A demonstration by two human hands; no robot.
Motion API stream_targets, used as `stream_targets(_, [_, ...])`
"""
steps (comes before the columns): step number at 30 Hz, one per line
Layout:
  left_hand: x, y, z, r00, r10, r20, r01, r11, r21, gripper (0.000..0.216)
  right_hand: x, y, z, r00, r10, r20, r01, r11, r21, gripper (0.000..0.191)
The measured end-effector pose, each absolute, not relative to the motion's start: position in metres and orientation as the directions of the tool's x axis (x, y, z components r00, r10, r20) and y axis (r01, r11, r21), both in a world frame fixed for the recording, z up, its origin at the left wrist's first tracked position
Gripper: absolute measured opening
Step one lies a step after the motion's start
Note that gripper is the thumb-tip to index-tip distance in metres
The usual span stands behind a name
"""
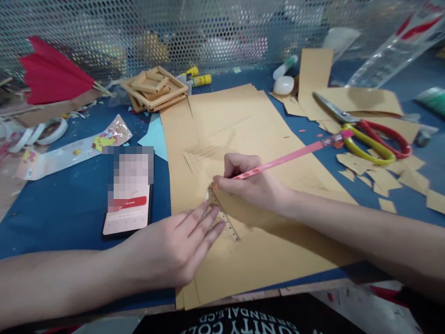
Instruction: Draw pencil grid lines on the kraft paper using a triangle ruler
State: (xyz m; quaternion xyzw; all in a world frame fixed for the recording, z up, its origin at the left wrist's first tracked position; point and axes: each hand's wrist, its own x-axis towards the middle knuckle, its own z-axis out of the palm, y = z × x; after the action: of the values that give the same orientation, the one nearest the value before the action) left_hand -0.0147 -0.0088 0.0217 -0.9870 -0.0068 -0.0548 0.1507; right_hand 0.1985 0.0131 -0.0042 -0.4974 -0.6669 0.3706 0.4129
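Note:
A clear ruler (227, 221) with printed markings lies slanted on a stack of tan paper sheets (274, 264). My left hand (182, 239) rests flat over the ruler, its fingers stretched and pressing it against the top sheet. A pink pencil (290, 160) is gripped between the thumb and fingers of my right hand (257, 185). It leans up to the right, and its writing end is near the ruler's upper end, mostly hidden by my fingers. Faint dark lines and smudges mark the paper beyond my hands.
Left of the paper lies a phone (130, 218). Small tan frames (156, 90) are stacked beyond it near glue sticks (201, 80). Scissors (368, 134) lie among paper scraps (385, 178) at right, with a plastic bottle (385, 55) behind. A perforated metal panel (114, 28) stands at the back.

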Motion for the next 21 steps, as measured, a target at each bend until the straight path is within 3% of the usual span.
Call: stream_targets(21, [-0.0158,-0.0063,0.0222,0.995,-0.018,0.102,0.013,-0.956,-0.295,0.038,0.1981,0.0127,-0.0046,-0.174,0.966,0.193,0.346,0.243,-0.906,0.027])
